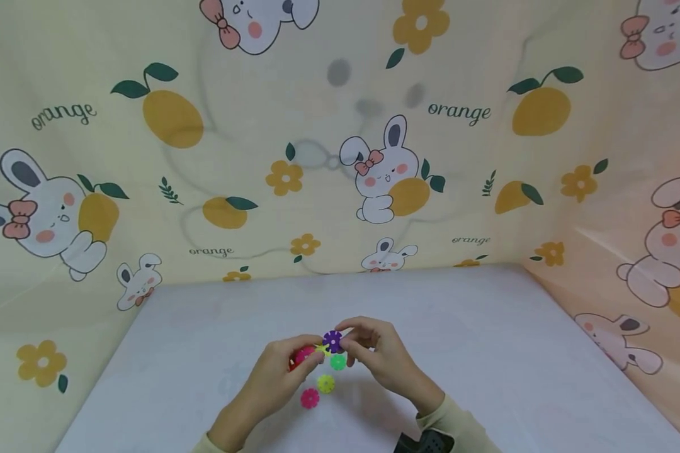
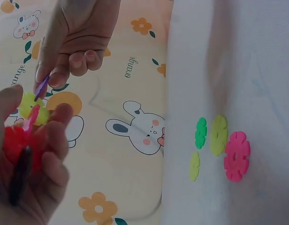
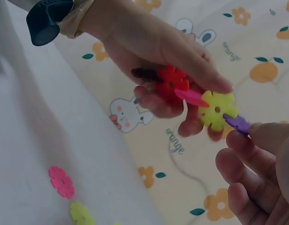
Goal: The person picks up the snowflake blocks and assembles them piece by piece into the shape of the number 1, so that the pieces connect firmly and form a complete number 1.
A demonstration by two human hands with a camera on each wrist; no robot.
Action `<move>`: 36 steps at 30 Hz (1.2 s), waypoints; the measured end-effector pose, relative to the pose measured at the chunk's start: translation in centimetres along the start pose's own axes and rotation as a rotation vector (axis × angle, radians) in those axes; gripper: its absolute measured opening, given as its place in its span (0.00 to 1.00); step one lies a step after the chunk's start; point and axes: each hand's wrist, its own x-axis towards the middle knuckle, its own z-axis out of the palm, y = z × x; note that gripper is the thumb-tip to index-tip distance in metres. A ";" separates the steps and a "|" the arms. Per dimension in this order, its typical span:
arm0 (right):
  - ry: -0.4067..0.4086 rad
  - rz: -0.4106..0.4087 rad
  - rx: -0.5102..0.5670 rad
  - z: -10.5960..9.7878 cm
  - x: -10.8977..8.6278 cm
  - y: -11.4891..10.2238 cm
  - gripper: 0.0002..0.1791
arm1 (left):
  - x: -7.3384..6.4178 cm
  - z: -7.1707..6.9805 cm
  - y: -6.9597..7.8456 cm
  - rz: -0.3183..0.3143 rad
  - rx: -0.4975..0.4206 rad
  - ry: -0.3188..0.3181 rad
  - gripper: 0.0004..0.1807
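Note:
My left hand (image 1: 272, 377) holds a short chain of notched plastic flower discs above the table. In the right wrist view the chain runs from a dark disc (image 3: 145, 73) through a red disc (image 3: 171, 84) and a pink disc (image 3: 192, 97) to a yellow disc (image 3: 217, 110), pinched between left thumb and fingers. Between thumb and forefinger, my right hand (image 1: 390, 360) pinches a purple disc (image 1: 332, 341). The purple disc's edge meets the yellow disc's rim at an angle; whether it sits fully in a notch I cannot tell.
Below the hands, loose discs lie flat on the white tabletop (image 1: 204, 352): a green one (image 2: 201, 133), a yellow one (image 2: 219, 135), a smaller-looking yellow one (image 2: 194, 166) and a pink one (image 2: 237, 156). A printed cloth (image 1: 328, 207) with rabbits and oranges surrounds the table.

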 end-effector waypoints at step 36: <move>-0.065 0.069 0.267 1.4 -0.1 1.3 0.15 | -0.2 0.9 -0.3 0.089 0.197 0.093 0.20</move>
